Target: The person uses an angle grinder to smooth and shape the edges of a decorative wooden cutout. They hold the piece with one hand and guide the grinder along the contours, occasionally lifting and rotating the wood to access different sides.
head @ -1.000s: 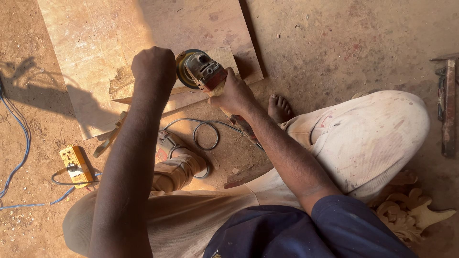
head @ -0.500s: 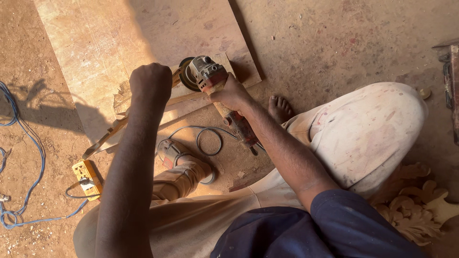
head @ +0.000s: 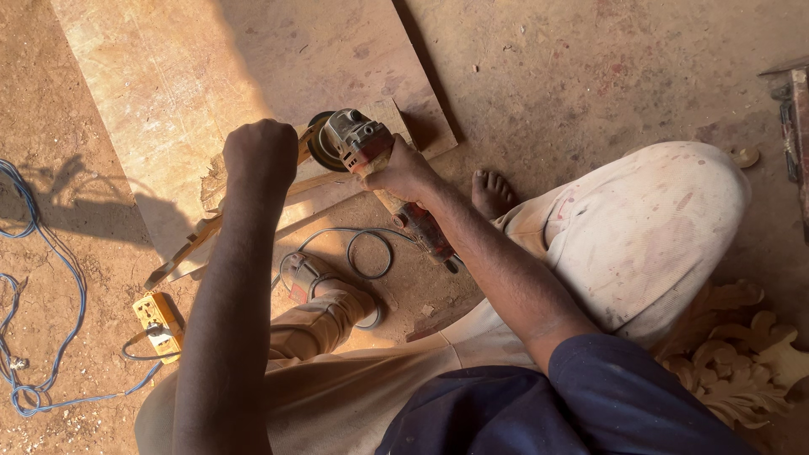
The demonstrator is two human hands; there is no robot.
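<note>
My right hand is wrapped around the body of a red and grey angle grinder. Its dark disc sits against a long narrow wooden strip that lies slanted over a big plywood sheet. My left hand is closed in a fist on the grinder's side, where a handle may be hidden. The grinder's grey cord loops on the ground behind it. My bare right foot rests beside the tool, and my left foot in a sandal sits below the strip.
A yellow socket box with a black plug lies on the dirt floor at left, next to a blue cable. Carved wooden ornaments lie at the lower right. A wooden piece with metal fittings sits at the right edge.
The view has shifted, so the grinder and both hands sit lower and further right in the picture. Both hands keep their hold and the disc stays on the strip.
</note>
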